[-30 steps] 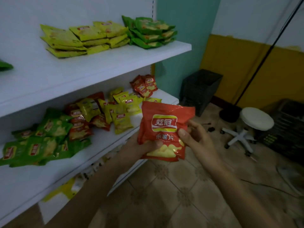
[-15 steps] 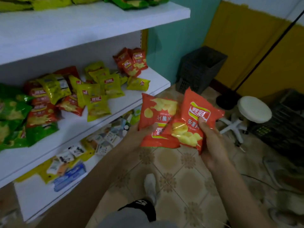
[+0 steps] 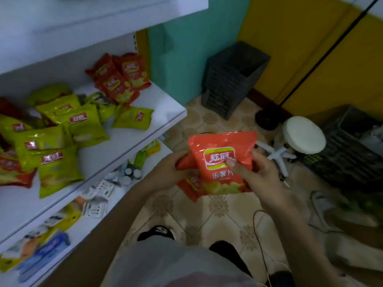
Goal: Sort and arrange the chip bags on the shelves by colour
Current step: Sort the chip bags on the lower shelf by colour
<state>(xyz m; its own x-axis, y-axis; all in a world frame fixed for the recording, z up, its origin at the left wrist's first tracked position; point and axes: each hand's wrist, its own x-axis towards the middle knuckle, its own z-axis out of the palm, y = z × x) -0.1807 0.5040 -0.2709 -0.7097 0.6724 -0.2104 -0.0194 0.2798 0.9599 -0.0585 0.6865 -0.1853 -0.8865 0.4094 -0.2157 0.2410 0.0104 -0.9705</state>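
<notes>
Two red chip bags are stacked in my hands above the floor. The front red bag (image 3: 221, 160) faces me upright, and my right hand (image 3: 257, 175) grips it with the thumb on its logo. A second red bag (image 3: 189, 187) sits behind it, held by my left hand (image 3: 170, 168). On the middle shelf (image 3: 157, 112) lie several yellow-green bags (image 3: 83, 125), a single yellow-green bag (image 3: 133, 118) near the edge, and a pile of red bags (image 3: 120, 79) at the back right. More red bags (image 3: 12, 172) lie at the far left.
A lower shelf (image 3: 116, 199) holds small boxes and packets. On the tiled floor stand a dark crate (image 3: 232, 79), a white stool (image 3: 302, 137) and a black crate (image 3: 352, 150) to the right. A cable runs by my feet.
The view tilted down from the top shelf. One red bag became two, held side by side half a second ago; now the right-hand bag lies over the left-hand one.
</notes>
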